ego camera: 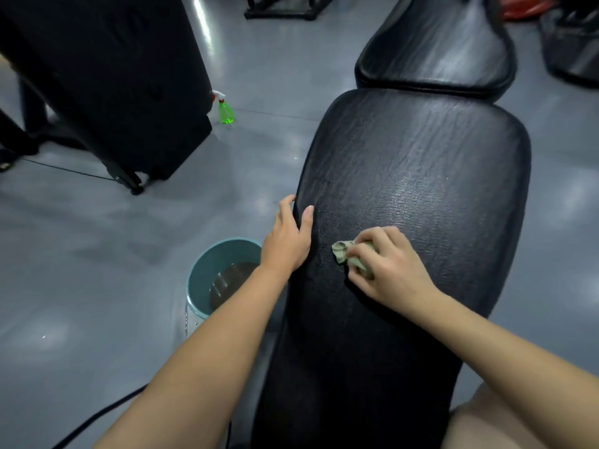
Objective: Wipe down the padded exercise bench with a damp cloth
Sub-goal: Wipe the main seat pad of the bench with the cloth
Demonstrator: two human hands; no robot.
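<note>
Item: bench point(421, 157), black padded, grained cover, running away from the viewer, with a second pad point(437, 43) tilted up at its far end. Cloth point(342, 252): small, olive, bunched, lying on the bench top about midway along and left of centre. Right hand point(392, 267): fingers curled over the cloth, gripping it and pressing it onto the pad; only a corner of the cloth shows beyond the fingertips. Left hand point(285, 241): holding nothing, laid against the bench's left edge just beside the cloth, thumb on top and fingers fairly straight down the side, apparently as a brace. Bucket point(207, 267): teal, on the floor against the bench's left side, with murky water in it. Spray bottle point(226, 111): green, on the floor well left of the bench's far half. Step judged in hand: wiping the middle of the pad. Handling notes: the cloth is balled small, so opening it flatter under the palm would probably cover more with each pass; overlapping strokes run along the bench's length, carried over both rounded edges, should follow the grain creases. The cover beyond the cloth gleams while the near stretch looks duller, though that may be lighting alone; the near end likely needs attention too. Rinsing in the bucket seems due once the cloth drags. Keep the left hand clear of the stroke path.
</note>
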